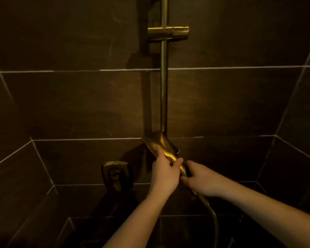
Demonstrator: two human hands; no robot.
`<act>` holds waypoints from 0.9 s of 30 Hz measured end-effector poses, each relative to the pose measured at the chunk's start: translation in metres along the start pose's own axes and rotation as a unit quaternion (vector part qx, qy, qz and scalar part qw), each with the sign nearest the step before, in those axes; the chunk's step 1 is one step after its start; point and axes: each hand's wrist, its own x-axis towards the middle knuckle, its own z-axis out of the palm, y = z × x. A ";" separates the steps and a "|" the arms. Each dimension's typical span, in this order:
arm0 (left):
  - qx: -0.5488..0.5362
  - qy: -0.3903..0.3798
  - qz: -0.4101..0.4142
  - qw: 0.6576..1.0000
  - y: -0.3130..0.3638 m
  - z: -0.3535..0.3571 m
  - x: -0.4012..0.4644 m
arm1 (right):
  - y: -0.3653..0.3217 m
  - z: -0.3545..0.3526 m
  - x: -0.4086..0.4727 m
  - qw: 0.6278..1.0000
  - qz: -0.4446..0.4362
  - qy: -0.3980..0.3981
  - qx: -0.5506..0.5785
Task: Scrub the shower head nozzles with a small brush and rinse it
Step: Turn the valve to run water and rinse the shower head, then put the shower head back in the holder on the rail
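Fingers point(157, 149) of the left hand point(166, 173) curl around a gold handheld shower head point(161, 144), with the forefinger stretched up along its left edge and the thumb wrapped over the neck where the head narrows into the handle. The right hand point(202, 181) closes around the handle just below, its fingers folded over the metal so the two hands touch. Both bare forearms reach in from the bottom edge of the view.

The shower head is a flat, rectangular piece, tilted with its upper end toward the wall and its back facing the camera; the nozzle side is hidden. It sits at the foot of a vertical gold riser rail point(163, 90) fixed to the middle of the wall. A gold slider bracket point(168, 33) crosses the rail high up, near the top edge. A gold hose point(212, 213) runs from under the right hand down toward the bottom edge.

To the left of the hands, lower on the wall, a gold mixer valve point(117, 174) with a lever stands out. The wall point(79, 104) is dark brown tile with pale grout lines, and the light is dim.
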 end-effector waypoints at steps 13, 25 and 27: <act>0.080 0.037 0.125 0.988 0.075 -0.064 0.006 | 0.016 -0.079 -0.037 0.999 -0.006 0.049 0.002; 0.419 0.183 0.289 0.841 0.179 -0.170 0.105 | -0.067 -0.219 -0.041 0.984 0.032 0.169 -0.034; 0.422 0.193 0.310 0.830 0.190 -0.174 0.119 | -0.082 -0.238 -0.036 0.978 0.022 0.202 -0.048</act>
